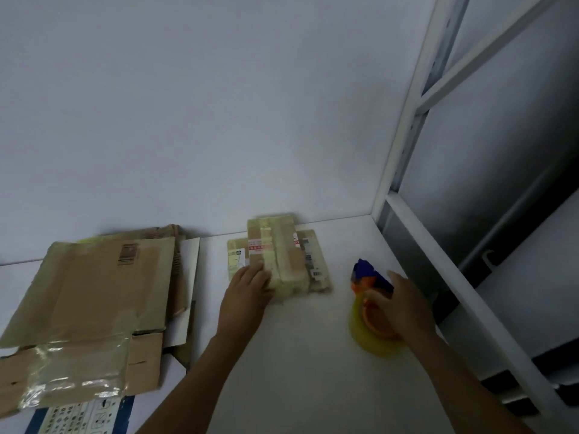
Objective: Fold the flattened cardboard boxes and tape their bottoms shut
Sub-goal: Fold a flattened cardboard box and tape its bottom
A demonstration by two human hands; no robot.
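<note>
Our left grip lay open and flat on the taped box far back on the table, likely steadying it; our right grip curled round the tape dispenser, ready for taping; flattened boxes waited at left.

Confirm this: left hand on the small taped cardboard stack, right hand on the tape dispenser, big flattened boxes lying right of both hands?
No. The head view shows the flattened boxes lying left of both hands. The left hand is on the small taped cardboard stack, the right hand on the tape dispenser.
</note>
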